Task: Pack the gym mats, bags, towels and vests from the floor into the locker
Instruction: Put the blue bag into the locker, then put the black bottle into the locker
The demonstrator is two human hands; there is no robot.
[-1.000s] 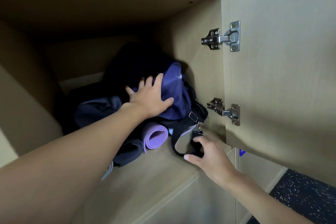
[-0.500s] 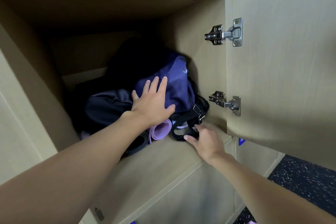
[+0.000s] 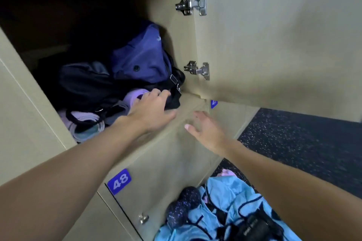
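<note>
Inside the open locker lie a blue-purple bag, a dark bag and rolled lilac mats with straps. My left hand reaches in, fingers extended over the black strap and the mat's end at the locker's front lip. My right hand hovers outside the locker, in front of its lower edge, fingers relaxed and holding nothing. On the floor below lie light blue vests with dark trim, a dark speckled roll and a black bag.
The locker door stands open to the right, with two metal hinges. Below is a shut locker numbered 48 with a small knob. Dark speckled floor spreads to the right.
My view has tipped down, showing the floor pile. My left hand slid from the blue bag down to the strap and mat end. My right hand let go of the strap and drew back outside.
</note>
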